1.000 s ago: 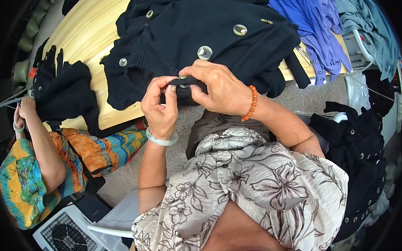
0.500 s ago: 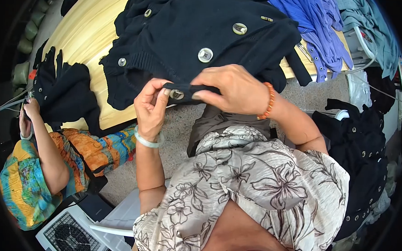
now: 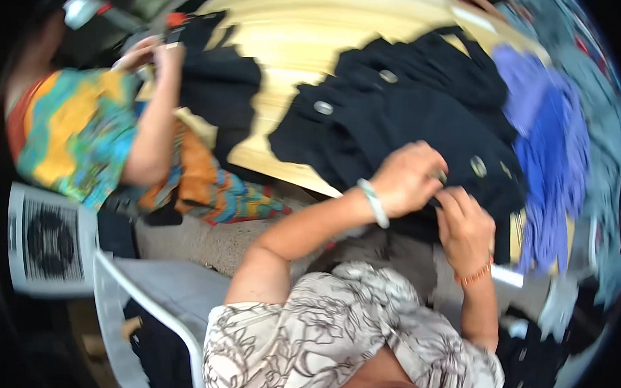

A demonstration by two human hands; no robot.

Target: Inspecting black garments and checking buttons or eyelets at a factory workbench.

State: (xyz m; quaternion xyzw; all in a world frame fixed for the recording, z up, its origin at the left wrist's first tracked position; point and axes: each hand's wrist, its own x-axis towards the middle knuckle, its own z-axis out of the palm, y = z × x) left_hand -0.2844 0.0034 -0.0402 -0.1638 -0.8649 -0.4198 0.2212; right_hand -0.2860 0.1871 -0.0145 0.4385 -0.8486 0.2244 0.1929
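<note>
A black knit cardigan (image 3: 424, 123) with large pale buttons lies bunched over the table's near edge. My left hand (image 3: 406, 182), with a pale bangle at its wrist, is closed at the cardigan's near side. A button (image 3: 439, 176) shows at its fingertips. Right beside it my right hand (image 3: 466, 225), wearing an orange bead bracelet, pinches the dark knit with bent fingers. The two sets of fingertips almost meet. Motion blurs the picture, and the fabric between the fingers is mostly hidden.
Purple-blue garments (image 3: 547, 163) hang over the right end of the pale wooden table (image 3: 289, 40). At the left, another person's hands (image 3: 154, 55) work by a second black garment (image 3: 218, 86). A white plastic chair or bin (image 3: 106, 282) and a floor fan (image 3: 52, 242) stand lower left.
The view has swung left, so the table and the other person appear farther right. My hands have moved closer together, and the strip formerly stretched between them is now mostly hidden.
</note>
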